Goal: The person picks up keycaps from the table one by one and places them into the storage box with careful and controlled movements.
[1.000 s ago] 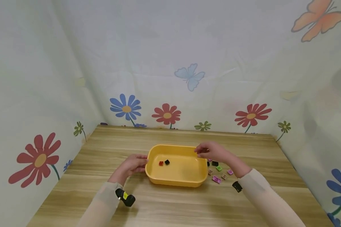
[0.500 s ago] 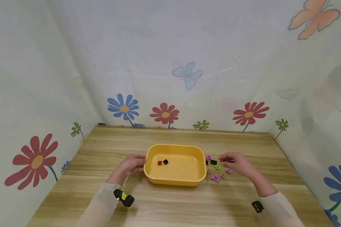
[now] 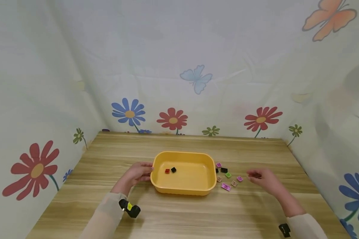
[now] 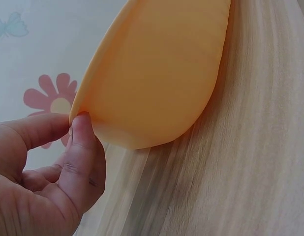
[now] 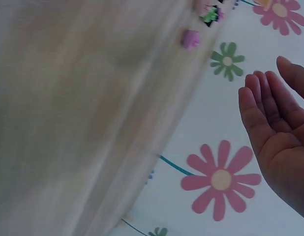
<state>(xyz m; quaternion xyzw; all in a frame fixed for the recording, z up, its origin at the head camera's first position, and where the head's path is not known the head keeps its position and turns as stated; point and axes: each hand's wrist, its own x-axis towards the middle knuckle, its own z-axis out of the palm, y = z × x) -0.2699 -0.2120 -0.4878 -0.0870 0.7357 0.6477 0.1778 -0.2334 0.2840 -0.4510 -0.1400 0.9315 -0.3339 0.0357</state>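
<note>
A yellow plastic tray (image 3: 183, 191) sits in the middle of the wooden table, with a red brick (image 3: 167, 171) and a black brick (image 3: 173, 170) lying inside on its left. My left hand (image 3: 138, 173) pinches the tray's left rim; the left wrist view shows thumb and finger on either side of the edge. To the right of the small bricks, my right hand (image 3: 264, 179) hovers with relaxed fingers and nothing in it. Nearest to it is a pink brick (image 3: 240, 179). A green brick (image 3: 228, 175) and a longer pink brick (image 3: 226, 187) lie closer to the tray.
Beside the tray's right wall are a black brick (image 3: 224, 170), a tan brick (image 3: 234, 183) and several others. The wooden table (image 3: 191, 215) ends at a flower-printed cloth (image 3: 155, 83) at the back and sides. A black camera (image 3: 130, 208) is strapped to the left wrist.
My right hand has moved from above the tray's right end, out over the bricks, to their right. My left hand stays on the tray's rim. The red and black bricks remain inside.
</note>
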